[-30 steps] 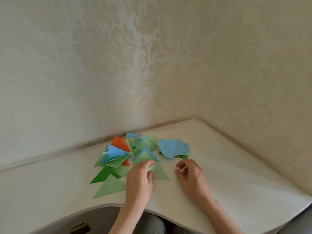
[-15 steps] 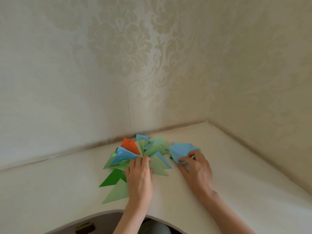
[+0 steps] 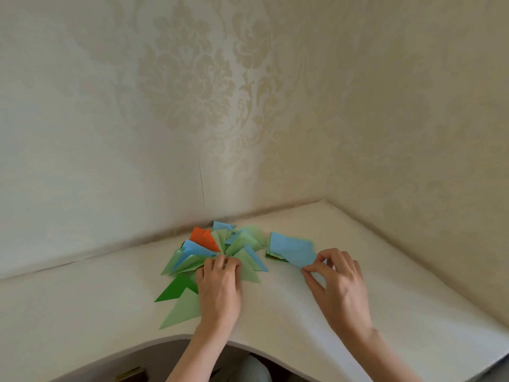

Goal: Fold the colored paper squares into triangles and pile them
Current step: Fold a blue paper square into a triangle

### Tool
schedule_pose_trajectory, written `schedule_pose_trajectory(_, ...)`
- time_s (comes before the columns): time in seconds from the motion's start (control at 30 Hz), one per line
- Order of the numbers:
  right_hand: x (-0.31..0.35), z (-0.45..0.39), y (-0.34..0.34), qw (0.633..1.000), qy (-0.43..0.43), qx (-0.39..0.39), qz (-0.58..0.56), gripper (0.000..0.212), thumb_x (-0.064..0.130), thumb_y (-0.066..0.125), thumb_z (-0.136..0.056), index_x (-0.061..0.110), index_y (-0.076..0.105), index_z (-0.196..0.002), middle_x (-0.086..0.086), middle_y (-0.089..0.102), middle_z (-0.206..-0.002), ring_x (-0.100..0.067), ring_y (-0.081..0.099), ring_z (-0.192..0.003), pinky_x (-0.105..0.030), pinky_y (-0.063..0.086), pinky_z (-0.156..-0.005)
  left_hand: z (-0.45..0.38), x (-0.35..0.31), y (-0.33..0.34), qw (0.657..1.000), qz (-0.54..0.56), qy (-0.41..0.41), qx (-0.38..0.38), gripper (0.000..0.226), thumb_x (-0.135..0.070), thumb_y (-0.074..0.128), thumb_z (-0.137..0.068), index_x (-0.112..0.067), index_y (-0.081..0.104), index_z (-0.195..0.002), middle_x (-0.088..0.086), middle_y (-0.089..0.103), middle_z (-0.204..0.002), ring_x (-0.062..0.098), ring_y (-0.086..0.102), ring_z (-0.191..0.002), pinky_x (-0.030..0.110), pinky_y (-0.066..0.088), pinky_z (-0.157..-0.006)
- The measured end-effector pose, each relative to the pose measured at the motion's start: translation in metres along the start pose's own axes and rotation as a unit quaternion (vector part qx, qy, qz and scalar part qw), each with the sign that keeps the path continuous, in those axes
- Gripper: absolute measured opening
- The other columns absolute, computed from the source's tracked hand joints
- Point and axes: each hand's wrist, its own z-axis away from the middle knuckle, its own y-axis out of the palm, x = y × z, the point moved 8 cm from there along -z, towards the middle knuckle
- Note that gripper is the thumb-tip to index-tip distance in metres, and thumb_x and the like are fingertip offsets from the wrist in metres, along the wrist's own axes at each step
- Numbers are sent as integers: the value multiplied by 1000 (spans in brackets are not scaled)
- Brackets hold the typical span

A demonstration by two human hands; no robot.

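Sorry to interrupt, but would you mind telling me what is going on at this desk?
A person is folding colored paper squares into triangles. The left hand rests with curled fingers on the pile of folded triangles, green, blue and one orange, fanned out near the wall. The right hand pinches the near corner of a blue sheet atop a small stack of unfolded squares beside that pile. Everything sits on the pale desk.
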Motion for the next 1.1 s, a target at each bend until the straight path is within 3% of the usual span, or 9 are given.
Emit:
schedule_pose_trajectory(0.27, 7, 32, 14, 998, -14, 65, -2, 21, 19, 88, -63, 21, 68, -69, 8, 56, -83, -19, 54, -72, -29, 37, -60, 6, -20, -10, 997, 76, 18, 4, 8, -13, 70, -81, -18, 64, -82, -4, 57, -85, 20, 50, -78, 34, 44, -69)
schedule_pose_trajectory(0.53, 17, 2, -4, 998, -24, -57, -7, 13, 10, 75, -73, 12, 63, -68, 2, 59, -78, -24, 53, -68, -35, 38, -59, 19, -22, -2, 993, 114, 34, 27, 13, -6, 70, -79, -16, 65, -84, -3, 59, -86, 18, 50, -79, 30, 45, -71)
schedule_pose_trajectory(0.7, 7, 5, 35, 999, -14, 35, 4, 21, 9, 82, -60, 16, 63, -63, 6, 56, -74, -20, 53, -68, -32, 36, -59, 21, -15, 3, 990, 137, 9, 43, 15, -4, 68, -79, -18, 63, -81, -6, 58, -83, 18, 50, -80, 32, 46, -72)
schedule_pose_trajectory(0.83, 2, 22, 48, 993, 3, 119, -5, 24, 22, 91, -55, 22, 67, -62, 11, 56, -74, -17, 55, -67, -28, 34, -60, 20, -13, 2, 988, 147, -2, 41, 14, -5, 69, -79, -18, 63, -79, -7, 57, -80, 16, 47, -76, 32, 45, -70)
schedule_pose_trajectory(0.97, -8, 26, 36, 990, 34, 134, -23, 21, 29, 91, -57, 26, 71, -63, 14, 58, -72, -16, 55, -65, -31, 42, -57, 21, -15, 3, 989, 139, 9, 57, 15, -6, 70, -77, -18, 61, -78, -7, 56, -77, 17, 49, -75, 32, 45, -68)
schedule_pose_trajectory(1.1, -13, 27, 6, 992, 40, 119, 0, 26, 23, 92, -54, 24, 68, -62, 14, 58, -72, -16, 54, -64, -31, 42, -54, 20, -16, 4, 988, 141, 6, 68, 17, -6, 71, -76, -20, 61, -78, -9, 58, -78, 17, 51, -76, 32, 43, -69)
